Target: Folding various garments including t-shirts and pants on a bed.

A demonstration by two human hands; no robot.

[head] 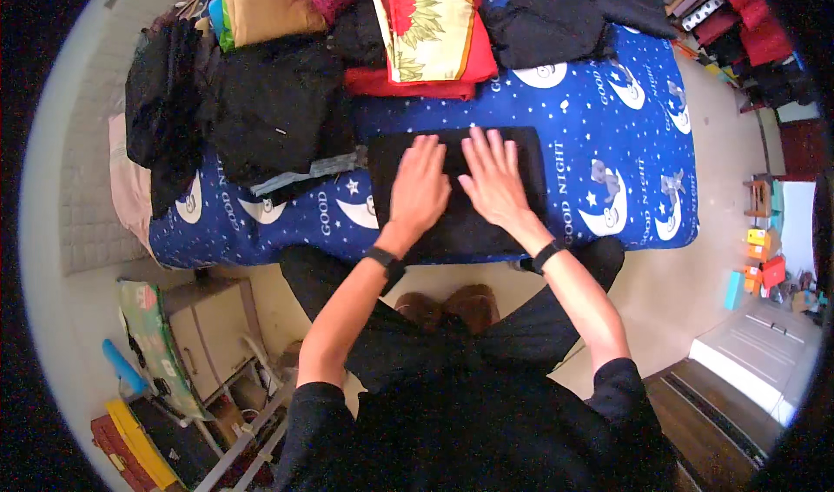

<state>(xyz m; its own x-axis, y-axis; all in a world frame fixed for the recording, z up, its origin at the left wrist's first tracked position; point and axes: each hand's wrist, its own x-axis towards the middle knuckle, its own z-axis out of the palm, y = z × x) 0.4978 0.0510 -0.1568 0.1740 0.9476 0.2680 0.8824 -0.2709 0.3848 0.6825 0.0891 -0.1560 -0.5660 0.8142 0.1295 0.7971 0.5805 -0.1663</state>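
A black folded cloth, perhaps a garment, lies flat near the front edge of a bed with a blue moon-and-star sheet. My left hand rests palm down on its left part, fingers pointing away from me. On its right part lies my right hand, also palm down, with the fingers a little spread. The two hands are apart and grip nothing. What is under the palms is hidden.
Dark clothes are heaped at the left, with more black clothing at the back right. A folded floral cloth and a tan folded cloth lie at the back. Beside the bed at left stands a cabinet.
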